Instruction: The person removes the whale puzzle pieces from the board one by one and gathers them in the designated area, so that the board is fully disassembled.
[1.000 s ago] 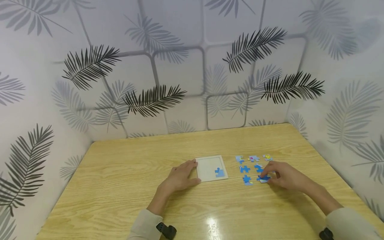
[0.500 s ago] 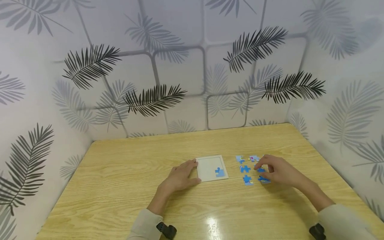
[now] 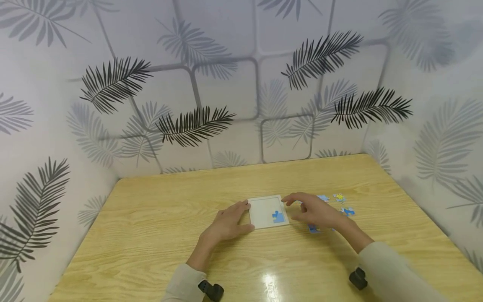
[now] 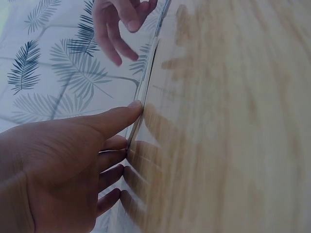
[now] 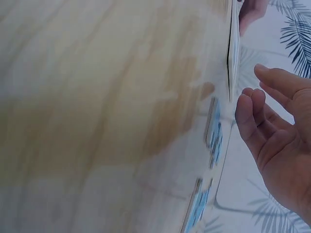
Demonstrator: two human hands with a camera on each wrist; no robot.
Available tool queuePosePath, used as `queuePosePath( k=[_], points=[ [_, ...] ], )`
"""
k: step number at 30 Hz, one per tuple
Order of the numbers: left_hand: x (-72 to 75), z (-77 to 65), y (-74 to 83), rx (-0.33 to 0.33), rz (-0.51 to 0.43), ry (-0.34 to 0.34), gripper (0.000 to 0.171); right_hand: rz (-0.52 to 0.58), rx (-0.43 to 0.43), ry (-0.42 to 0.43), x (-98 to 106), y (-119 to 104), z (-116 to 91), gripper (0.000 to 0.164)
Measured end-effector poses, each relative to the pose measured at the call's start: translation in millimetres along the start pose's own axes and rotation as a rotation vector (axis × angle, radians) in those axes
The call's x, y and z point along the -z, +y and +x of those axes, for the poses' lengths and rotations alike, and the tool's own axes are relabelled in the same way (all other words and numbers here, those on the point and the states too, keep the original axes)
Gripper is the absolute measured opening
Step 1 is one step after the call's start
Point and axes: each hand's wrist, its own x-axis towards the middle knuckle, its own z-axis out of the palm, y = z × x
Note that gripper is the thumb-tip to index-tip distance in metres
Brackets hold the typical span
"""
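A square, pale puzzle board (image 3: 260, 212) with a raised border lies flat on the table. One blue jigsaw piece (image 3: 278, 217) sits in its lower right corner. My left hand (image 3: 228, 222) rests against the board's left edge, thumb and fingers touching it. Beside the board's right edge hovers my right hand (image 3: 317, 212), its fingers loosely bent. The right wrist view shows thumb and fingers (image 5: 251, 99) apart, with no piece visible between them. Below that hand, blue jigsaw pieces (image 5: 213, 128) lie on the table, some hidden from the head view.
Several loose pieces lie right of the board, among them a sun piece (image 3: 339, 197) and a blue-and-white piece (image 3: 348, 212). The wood-grain table (image 3: 170, 201) meets a leaf-patterned wall (image 3: 226, 84) at its back edge.
My right hand has moved left from the loose pieces to the board's right edge, uncovering the sun piece and the piece below it. The left hand stays at the board.
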Motion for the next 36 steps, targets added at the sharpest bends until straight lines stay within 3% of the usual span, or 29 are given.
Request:
queuePosePath(
  k=[11, 19, 27, 36],
  points=[
    [-0.3, -0.3, 2.4, 0.004, -0.017, 0.013, 0.070, -0.038, -0.003, -0.042, -23.4, -12.5, 26.1, 0.037],
    [-2.1, -0.6, 0.3, 0.003, -0.017, 0.007, 0.071, -0.182, -0.004, -0.025, -34.4, -19.9, 30.3, 0.028],
    [-1.0, -1.4, 1.0, -0.003, -0.026, 0.008, 0.070, -0.133, -0.064, -0.031, -35.6, -25.6, 30.7, 0.019],
    [2.4, -3.1, 4.2, -0.020, -0.037, 0.017, 0.069, -0.278, -0.099, -0.030, -37.0, -30.3, 34.0, 0.024]
  ],
)
